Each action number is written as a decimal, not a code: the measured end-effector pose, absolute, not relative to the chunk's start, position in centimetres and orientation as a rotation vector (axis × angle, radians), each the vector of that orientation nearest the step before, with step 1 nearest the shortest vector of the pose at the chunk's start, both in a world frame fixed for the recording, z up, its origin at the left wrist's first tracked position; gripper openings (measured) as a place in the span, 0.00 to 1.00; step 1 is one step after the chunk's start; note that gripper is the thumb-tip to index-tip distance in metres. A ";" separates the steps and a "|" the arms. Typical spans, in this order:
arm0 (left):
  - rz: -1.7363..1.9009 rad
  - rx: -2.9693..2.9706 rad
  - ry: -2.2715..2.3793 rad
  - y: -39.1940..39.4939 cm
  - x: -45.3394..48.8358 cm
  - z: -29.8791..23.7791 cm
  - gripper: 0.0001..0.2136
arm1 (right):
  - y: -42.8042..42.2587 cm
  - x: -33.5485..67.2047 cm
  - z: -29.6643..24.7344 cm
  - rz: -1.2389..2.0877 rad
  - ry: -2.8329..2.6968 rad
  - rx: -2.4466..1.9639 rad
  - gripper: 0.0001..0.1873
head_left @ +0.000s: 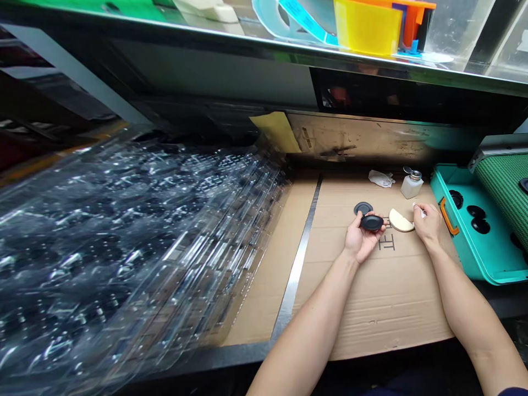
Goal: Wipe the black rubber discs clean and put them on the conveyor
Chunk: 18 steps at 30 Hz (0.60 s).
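My left hand is closed around the edge of a round black dish-shaped part, holding it just above the cardboard. Behind it a second round black part lies on the cardboard. My right hand has its fingers pinched together, and a small white bit shows at the fingertips, too little of it to name. Between the two hands rests a cream half-round pad, its right end close to my right fingers. A small white bottle with a metal cap stands behind my right hand.
Stacked clear plastic trays holding dark parts fill the left side. At right sits a teal bin with several black parts, beside a green conveyor belt. A crumpled white tissue lies at the back. Overhead, a shelf holds a yellow container.
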<state>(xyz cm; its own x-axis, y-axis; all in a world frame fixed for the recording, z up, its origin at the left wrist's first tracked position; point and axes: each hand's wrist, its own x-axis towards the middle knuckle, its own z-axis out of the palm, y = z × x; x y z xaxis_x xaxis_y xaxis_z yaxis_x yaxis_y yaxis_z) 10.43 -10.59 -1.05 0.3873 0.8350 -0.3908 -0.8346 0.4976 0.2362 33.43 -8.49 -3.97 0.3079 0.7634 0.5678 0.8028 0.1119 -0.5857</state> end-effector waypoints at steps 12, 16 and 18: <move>1.043 0.108 0.410 -10.9 10.4 -0.9 0.15 | -12.0 28.4 0.2 0.050 -1.894 -1.264 0.26; 1.054 0.091 0.387 -10.9 10.5 -1.2 0.14 | -13.4 26.0 0.8 0.248 -2.122 -1.081 0.16; 1.054 0.106 0.394 -10.9 10.7 -1.4 0.14 | -13.4 25.7 0.4 0.321 -2.017 -1.132 0.10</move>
